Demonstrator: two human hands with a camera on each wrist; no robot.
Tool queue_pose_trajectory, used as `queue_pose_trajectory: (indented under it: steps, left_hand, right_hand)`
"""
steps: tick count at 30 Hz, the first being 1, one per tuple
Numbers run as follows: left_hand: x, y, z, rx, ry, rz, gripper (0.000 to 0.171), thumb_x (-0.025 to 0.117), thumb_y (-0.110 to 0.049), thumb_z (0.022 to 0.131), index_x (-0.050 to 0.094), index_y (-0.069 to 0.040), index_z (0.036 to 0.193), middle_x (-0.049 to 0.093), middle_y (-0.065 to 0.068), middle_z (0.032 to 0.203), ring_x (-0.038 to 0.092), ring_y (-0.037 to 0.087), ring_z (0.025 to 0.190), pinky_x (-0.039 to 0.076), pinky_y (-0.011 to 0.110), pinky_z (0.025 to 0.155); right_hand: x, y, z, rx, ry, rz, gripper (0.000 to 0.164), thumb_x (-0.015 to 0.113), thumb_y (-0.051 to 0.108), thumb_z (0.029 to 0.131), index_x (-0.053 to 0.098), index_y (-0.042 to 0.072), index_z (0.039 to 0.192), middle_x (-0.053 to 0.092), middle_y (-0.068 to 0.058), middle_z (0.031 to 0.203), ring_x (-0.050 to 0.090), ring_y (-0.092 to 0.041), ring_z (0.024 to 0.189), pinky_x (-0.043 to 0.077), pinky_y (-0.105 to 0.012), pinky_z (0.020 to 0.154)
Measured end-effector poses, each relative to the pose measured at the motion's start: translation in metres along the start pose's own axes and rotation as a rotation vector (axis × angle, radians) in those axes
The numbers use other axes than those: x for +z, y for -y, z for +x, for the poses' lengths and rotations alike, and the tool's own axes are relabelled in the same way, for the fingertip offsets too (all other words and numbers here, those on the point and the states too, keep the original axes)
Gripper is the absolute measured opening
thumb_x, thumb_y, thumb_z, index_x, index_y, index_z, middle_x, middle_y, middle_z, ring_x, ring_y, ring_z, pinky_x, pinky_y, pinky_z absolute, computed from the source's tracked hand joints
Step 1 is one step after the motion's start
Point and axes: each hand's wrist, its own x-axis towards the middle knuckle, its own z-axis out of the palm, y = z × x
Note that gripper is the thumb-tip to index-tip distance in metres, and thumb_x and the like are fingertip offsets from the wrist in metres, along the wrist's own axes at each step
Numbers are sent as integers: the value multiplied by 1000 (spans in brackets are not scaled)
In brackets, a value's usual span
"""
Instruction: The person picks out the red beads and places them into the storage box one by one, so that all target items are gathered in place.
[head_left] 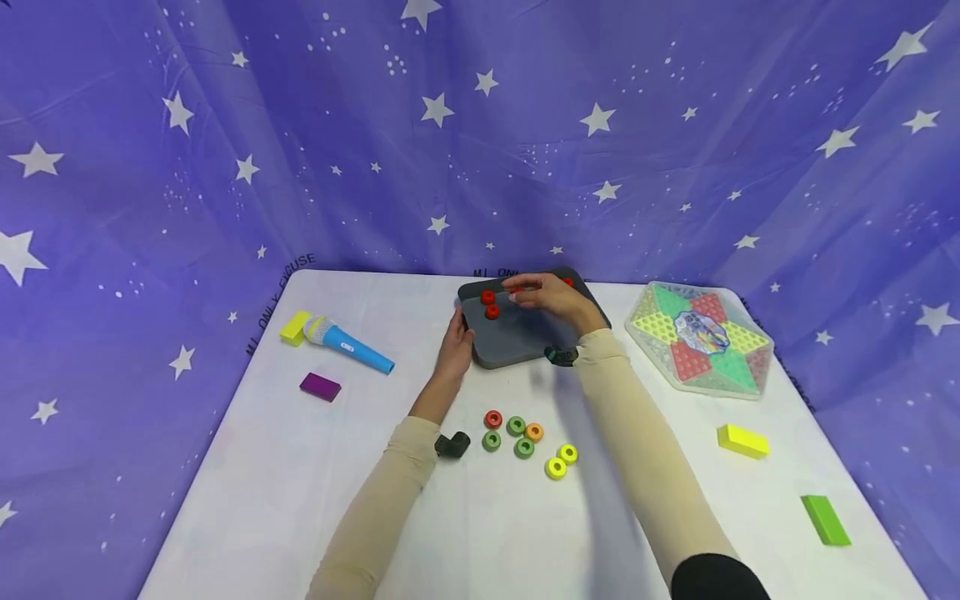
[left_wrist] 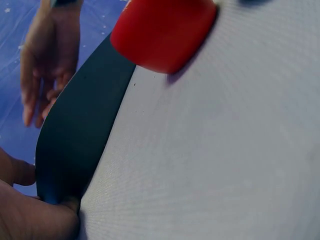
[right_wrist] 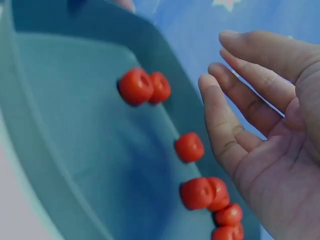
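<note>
A dark grey tray (head_left: 510, 342) lies toward the back of the white table. My left hand (head_left: 453, 350) grips its left side; in the left wrist view the thumb is inside the wall and a finger is beyond the rim. Several small red rings (right_wrist: 136, 86) are scattered along the tray's far side, and one red ring (left_wrist: 162, 35) looms large in the left wrist view. Over the tray's far part hovers my right hand (head_left: 555, 298), its fingers loosely extended and holding nothing. In front of the tray lie a red ring (head_left: 492, 419), several green rings (head_left: 516, 426), an orange ring (head_left: 534, 432) and two yellow rings (head_left: 556, 468).
A blue toy microphone (head_left: 352, 346) leans over a yellow block (head_left: 295, 328) at left, near a purple block (head_left: 320, 387). To the right lie a hexagonal board game (head_left: 701, 340), another yellow block (head_left: 743, 441) and a green block (head_left: 826, 520). A starry curtain (head_left: 480, 150) rises behind.
</note>
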Motion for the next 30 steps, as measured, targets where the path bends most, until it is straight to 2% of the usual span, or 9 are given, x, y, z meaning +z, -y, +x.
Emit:
queue_pose_trajectory:
  steps: [4,7,9,13,19,23,30]
  left_hand:
    - [2,-7,7,-1,22,-3,58,35,-9,104,11,-17,156,13,6,162,14,18,148,18,32,119]
    - [3,-9,10,9,27,-5,58,35,-9,104,11,-17,156,13,6,161,14,17,147,18,32,119]
    - [3,-11,11,21,21,1,58,35,-8,103,12,-16,156,13,7,161,14,18,147,18,32,119]
    - [1,-14,14,45,9,2,58,35,-7,103,13,-14,156,15,9,161,15,20,147,18,32,119]
    - [-2,-13,14,27,6,-36,58,36,-5,102,13,-12,156,14,11,161,15,22,147,18,32,119]
    - [-3,-11,9,25,23,-50,58,35,-4,102,12,-10,156,13,12,161,14,22,148,17,32,119]
    - [-1,0,8,15,8,-39,58,35,-4,102,14,-13,156,15,10,161,15,21,147,17,32,119]
  right_hand:
    - [0,12,-25,-68,45,-71,45,69,21,90,58,6,132,54,-5,138,56,-23,120,43,-46,104]
    - [7,14,-41,-114,145,-101,44,69,22,90,60,7,130,56,-11,136,58,-25,118,46,-42,102]
    - [15,14,-51,-128,228,-88,43,70,19,89,60,5,129,58,-18,133,59,-30,118,49,-38,98]
    - [37,10,-64,-106,379,-82,45,70,12,88,58,1,130,59,-24,128,58,-39,116,52,-32,89]
    - [69,-7,-73,-29,546,-178,43,70,5,86,61,2,128,65,-17,121,64,-27,107,53,-30,88]
    - [84,-18,-78,-7,578,-223,41,72,1,83,64,5,124,69,-10,115,66,-21,101,53,-30,86]
    - [98,-25,-86,-58,551,-289,38,72,-1,82,67,7,119,70,-3,108,64,-20,98,53,-29,84]
